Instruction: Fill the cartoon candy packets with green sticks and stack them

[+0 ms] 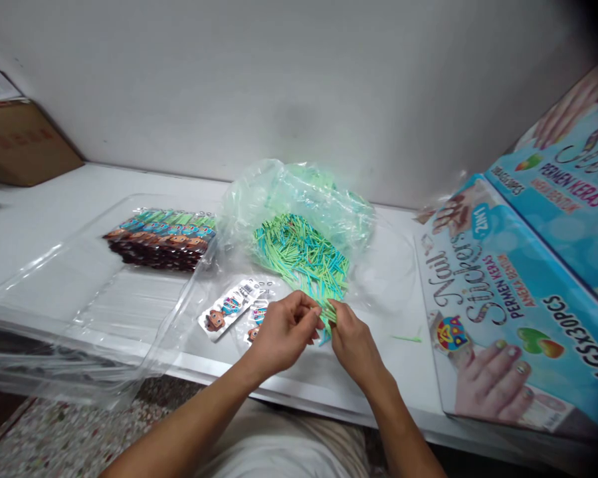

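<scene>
Just in front of the mouth of a clear plastic bag (239, 199), my two hands are close together over the table's front part. My right hand (353, 342) is closed around a small bunch of thin green sticks (331, 311). My left hand (282, 332) is pinched beside that bunch, and whatever lies between its fingertips is too small to make out. A heap of thin green and blue sticks (303, 252) spills from the bag toward my hands. Left of them lies a printed sachet (224, 312) with a cartoon figure; another sachet (256, 318) is partly behind my left hand.
On the left, a clear plastic tray (114, 318) holds a stack of printed sachets (162, 239). A large blue printed carton (508, 318) stands at the right. One loose green stick (406, 338) lies near it. A brown cardboard box (24, 143) sits at the far left, against the wall.
</scene>
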### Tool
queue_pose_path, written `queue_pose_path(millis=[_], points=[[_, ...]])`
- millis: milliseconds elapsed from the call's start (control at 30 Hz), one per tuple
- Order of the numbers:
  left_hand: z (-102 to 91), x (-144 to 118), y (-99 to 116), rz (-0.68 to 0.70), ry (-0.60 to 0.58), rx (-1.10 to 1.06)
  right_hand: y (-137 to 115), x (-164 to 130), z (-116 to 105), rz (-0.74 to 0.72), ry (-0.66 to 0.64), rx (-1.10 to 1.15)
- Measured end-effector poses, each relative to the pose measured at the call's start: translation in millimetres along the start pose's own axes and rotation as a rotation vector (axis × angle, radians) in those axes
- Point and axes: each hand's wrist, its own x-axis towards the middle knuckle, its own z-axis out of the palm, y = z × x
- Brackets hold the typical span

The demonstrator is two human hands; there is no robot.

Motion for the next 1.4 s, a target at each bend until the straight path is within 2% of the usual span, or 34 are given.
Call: queue_pose_path(millis=[100, 200, 367, 467, 533, 700, 833, 933, 1000, 1033, 1133, 1233, 1300, 1400], points=[[-3.1, 0.6, 10.1, 0.014, 0.042, -0.033, 13.6, -4.0, -3.3, 0.075, 0.006, 0.038], [-4.9, 9.3, 12.6, 0.051, 0.104, -0.020, 22.5, -8.8, -12.4, 0.197, 0.035, 0.177], [-1.6, 39.1, -8.0, 0.069, 0.025, 0.216, 23.5, -17.9, -28.1, 0.444, 0.136, 0.574], [7.7, 47.5, -15.7, 0.149, 0.069, 0.361, 12.4, -21.5, -28.0, 0.459, 0.112, 0.854], [16.6, 45.6, -14.5, 0.208, 0.093, 0.307, -0.3, -22.2, -23.9, 0.404, 0.004, 0.911], [30.8, 30.1, -8.6, 0.198, 0.012, 0.019, -32.0, -20.8, -13.6, 0.168, -0.366, 0.742], [17.4, 18.3, -15.0, 0.183, 0.060, -0.036, -37.9, -12.3, -9.4, 0.123, -0.540, 0.657], [-3.8, 11.2, -25.2, 0.186, 0.251, -0.052, -33.2, 11.2, 2.2, 0.209, -0.465, 0.488], [-18.5, 7.2, -33.7, 0.166, 0.390, -0.066, -30.6, 36.6, 16.7, 0.234, -0.331, 0.191], [-25.0, 5.3, -37.9, 0.151, 0.443, -0.068, -30.4, 50.9, 25.7, 0.236, -0.318, 0.147], [-40.3, -0.1, -48.3, 0.102, 0.519, -0.051, -33.4, 91.6, 54.4, 0.221, -0.323, 0.106], [-53.0, -3.7, -53.9, 0.076, 0.544, -0.045, -37.0, 115.5, 72.7, 0.189, -0.369, 0.100], [-62.9, -4.0, -55.2, 0.068, 0.595, 0.003, -36.7, 118.9, 71.8, 0.146, -0.400, 0.127], [-79.0, -1.2, -53.7, 0.041, 0.674, 0.127, -34.9, 110.7, 50.7, 0.058, -0.420, 0.212]])
